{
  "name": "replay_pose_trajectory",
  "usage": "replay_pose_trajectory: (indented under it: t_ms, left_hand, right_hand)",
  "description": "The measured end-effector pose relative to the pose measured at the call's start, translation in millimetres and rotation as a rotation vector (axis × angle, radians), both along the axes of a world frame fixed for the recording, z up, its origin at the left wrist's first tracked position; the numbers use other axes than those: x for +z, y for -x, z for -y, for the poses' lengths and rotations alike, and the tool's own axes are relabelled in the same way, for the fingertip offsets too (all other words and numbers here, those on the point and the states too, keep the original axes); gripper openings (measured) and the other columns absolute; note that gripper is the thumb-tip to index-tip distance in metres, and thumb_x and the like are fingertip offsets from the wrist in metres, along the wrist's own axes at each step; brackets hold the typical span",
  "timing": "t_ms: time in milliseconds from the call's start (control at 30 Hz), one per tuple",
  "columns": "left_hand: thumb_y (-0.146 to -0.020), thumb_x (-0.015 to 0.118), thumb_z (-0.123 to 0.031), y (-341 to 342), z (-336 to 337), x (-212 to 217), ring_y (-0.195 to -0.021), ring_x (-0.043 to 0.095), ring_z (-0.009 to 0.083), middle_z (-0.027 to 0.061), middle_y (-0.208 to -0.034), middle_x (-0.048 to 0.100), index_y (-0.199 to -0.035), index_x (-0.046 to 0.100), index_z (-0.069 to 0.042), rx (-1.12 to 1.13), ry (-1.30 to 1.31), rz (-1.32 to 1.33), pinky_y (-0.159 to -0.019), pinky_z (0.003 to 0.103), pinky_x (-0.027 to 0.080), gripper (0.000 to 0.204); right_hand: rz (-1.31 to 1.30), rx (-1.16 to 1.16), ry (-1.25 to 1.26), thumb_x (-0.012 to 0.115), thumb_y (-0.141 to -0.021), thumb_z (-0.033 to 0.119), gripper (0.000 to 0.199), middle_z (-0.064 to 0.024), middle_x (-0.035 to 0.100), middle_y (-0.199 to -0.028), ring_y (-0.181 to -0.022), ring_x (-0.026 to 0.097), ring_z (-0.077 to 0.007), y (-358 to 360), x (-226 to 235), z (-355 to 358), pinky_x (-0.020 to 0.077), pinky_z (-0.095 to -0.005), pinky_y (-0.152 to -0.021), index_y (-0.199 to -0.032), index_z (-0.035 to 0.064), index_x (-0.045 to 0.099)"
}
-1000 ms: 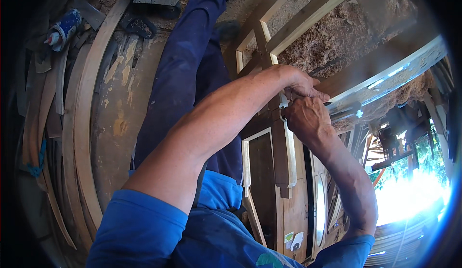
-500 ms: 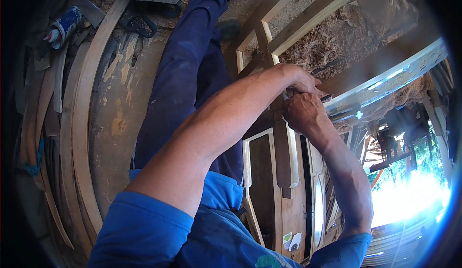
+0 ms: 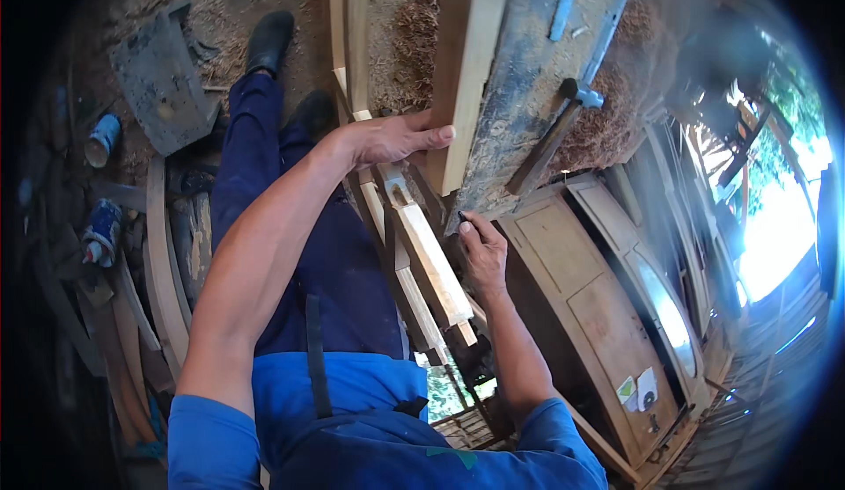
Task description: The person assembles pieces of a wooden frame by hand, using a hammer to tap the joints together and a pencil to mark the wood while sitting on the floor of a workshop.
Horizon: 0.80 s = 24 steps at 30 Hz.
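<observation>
My left hand (image 3: 392, 141) grips the near end of a squared wooden beam (image 3: 475, 76), the thumb laid across its pale side and the other fingers partly hidden. Lower and to the right, my right hand (image 3: 486, 252) is closed, thumb and forefinger pinching a small dark thing (image 3: 463, 216) whose kind I cannot make out. Between my arms lies a pale wooden rail (image 3: 436, 261) with a slot near its upper end and a narrowed tenon at its lower end. It is joined to other frame pieces beside my legs.
A hammer (image 3: 550, 142) rests on the worn workbench (image 3: 519, 85) right of the beam. A panelled wooden cabinet (image 3: 585, 288) stands at the right. Cans (image 3: 103, 138), a grey board (image 3: 163, 85) and curved wooden strips (image 3: 163, 252) lie at the left, among shavings.
My hands, earlier close together over the frame, are now apart: the left on the beam's end, the right lower down. The view has turned, bringing the hammer and cabinet into plainer sight.
</observation>
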<state>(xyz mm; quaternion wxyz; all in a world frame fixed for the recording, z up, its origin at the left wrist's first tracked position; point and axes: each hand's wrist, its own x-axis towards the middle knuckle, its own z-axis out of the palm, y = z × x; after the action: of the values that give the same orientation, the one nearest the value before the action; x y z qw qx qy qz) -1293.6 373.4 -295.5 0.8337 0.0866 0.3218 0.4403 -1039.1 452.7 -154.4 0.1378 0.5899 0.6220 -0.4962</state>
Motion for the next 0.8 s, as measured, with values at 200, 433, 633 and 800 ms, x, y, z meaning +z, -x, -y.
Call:
replay_pose_trajectory:
  t_ms: [200, 433, 633, 800]
  left_hand:
    - [-0.082, 0.054, -0.07, -16, -8, 4, -0.137, 0.042, 0.0286, 0.0163, -0.147, 0.044, -0.148, 0.031, -0.011, 0.074, -0.06, 0.126, -0.115, 0.046, 0.033, 0.091]
    - [-0.078, 0.056, -0.074, -20, -13, 29, -0.135, 0.045, 0.0291, 0.0178, -0.146, 0.046, -0.142, 0.037, -0.012, 0.083, 0.03, 0.061, -0.114, 0.047, 0.033, 0.092]
    - [-0.075, 0.056, -0.078, -26, -6, 30, -0.133, 0.046, 0.0306, 0.0173, -0.15, 0.04, -0.143, 0.037, -0.015, 0.145, 0.052, 0.064, -0.11, 0.049, 0.035, 0.094]
    - [-0.074, 0.057, -0.077, -25, -6, 26, -0.133, 0.046, 0.031, 0.0179, -0.151, 0.04, -0.144, 0.037, -0.016, 0.146, 0.059, 0.06, -0.111, 0.05, 0.035, 0.095]
  right_hand:
    - [-0.163, -0.467, 0.117, 0.063, -0.094, 0.012, 0.024, -0.0009, 0.063, -0.087, -0.075, 0.054, -0.0072, 0, -31, 27, 0.045, -0.0226, -0.071, -0.115, -0.0006, 0.067]
    - [-0.14, -0.459, 0.073, 0.062, -0.092, 0.018, 0.027, -0.0098, 0.071, -0.091, -0.085, 0.065, -0.0164, 18, -19, 34, 0.0496, -0.0295, -0.079, -0.109, -0.0012, 0.068]
    - [-0.154, -0.368, -0.085, 0.062, -0.089, 0.018, 0.027, -0.0168, 0.071, -0.105, -0.098, 0.068, -0.0266, 22, -21, 37, 0.0498, -0.0344, -0.088, -0.108, -0.0002, 0.07]
    - [-0.171, -0.366, -0.091, 0.062, -0.09, 0.017, 0.026, -0.0167, 0.07, -0.104, -0.097, 0.067, -0.0284, 22, -24, 37, 0.0494, -0.036, -0.087, -0.109, 0.0003, 0.069]
